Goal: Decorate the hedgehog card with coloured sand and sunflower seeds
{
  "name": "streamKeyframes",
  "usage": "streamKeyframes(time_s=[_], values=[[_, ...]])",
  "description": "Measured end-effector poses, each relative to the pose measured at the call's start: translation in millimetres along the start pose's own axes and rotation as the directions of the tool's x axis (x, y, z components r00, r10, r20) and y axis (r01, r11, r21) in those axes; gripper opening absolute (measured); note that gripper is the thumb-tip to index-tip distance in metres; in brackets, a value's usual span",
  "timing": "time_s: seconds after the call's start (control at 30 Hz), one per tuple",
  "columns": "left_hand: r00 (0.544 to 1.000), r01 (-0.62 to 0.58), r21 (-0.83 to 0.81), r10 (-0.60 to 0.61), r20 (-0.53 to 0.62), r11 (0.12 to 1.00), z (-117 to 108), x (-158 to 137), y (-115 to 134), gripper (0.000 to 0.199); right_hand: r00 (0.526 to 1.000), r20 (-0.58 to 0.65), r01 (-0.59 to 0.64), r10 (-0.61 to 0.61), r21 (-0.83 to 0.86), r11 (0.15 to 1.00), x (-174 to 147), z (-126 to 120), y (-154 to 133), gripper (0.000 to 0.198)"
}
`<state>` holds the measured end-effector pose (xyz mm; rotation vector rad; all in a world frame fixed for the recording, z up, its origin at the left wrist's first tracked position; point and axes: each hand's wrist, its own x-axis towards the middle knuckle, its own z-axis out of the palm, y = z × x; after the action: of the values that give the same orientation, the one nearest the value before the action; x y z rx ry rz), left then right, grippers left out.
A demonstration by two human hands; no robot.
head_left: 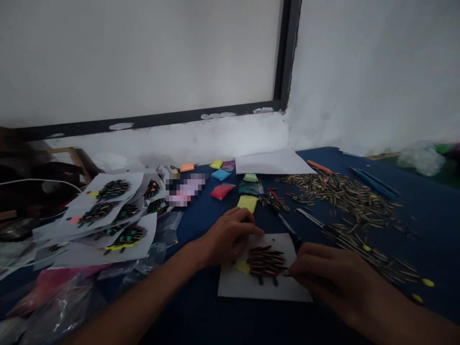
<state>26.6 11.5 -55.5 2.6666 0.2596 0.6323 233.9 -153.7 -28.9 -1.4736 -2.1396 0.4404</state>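
Note:
A white paper sheet (233, 285) lies on the blue table, bearing a small hedgehog-like figure (268, 262) of striped sunflower seeds with a yellow clay head and dark feet. My left hand (230, 235) rests on the sheet's upper left corner, fingers bent and apart, steadying it. At the figure's right edge, my right hand (327, 275) is pinched closed. A dark tip shows at its fingertips, too small to name. Beyond those fingers a slim dark tool (288, 228) slants away; whether it is held cannot be told. A yellow clay packet (247, 203) lies just beyond my left hand.
Loose sunflower seeds (345, 196) spread over the right side, near a utility knife (311, 218), an orange pen (319, 166) and blue tweezers-like tool (373, 182). Finished seed figures on paper (93, 225) overlap at left, above plastic bags (61, 306). Coloured clay packets (222, 191) lie mid-table.

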Motion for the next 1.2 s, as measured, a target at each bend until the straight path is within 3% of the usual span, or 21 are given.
streamKeyframes(time_s=[0.23, 0.7, 1.2], values=[[1.0, -0.005, -0.012, 0.005, -0.024, 1.0, 2, -1, -3, 0.042, 0.998, 0.016, 0.063, -0.061, -0.111, 0.992, 2, 12, 4, 0.024], [1.0, -0.003, 0.0, 0.003, -0.017, 1.0, 2, 1, -3, 0.042, 0.979, -0.127, 0.099, -0.16, -0.386, 0.917, 4, 25, 2, 0.025], [1.0, -0.004, -0.006, 0.004, -0.025, 1.0, 3, 1, -4, 0.041, 0.966, -0.061, 0.184, -0.251, -0.523, 0.832, 9, 25, -3, 0.025]])
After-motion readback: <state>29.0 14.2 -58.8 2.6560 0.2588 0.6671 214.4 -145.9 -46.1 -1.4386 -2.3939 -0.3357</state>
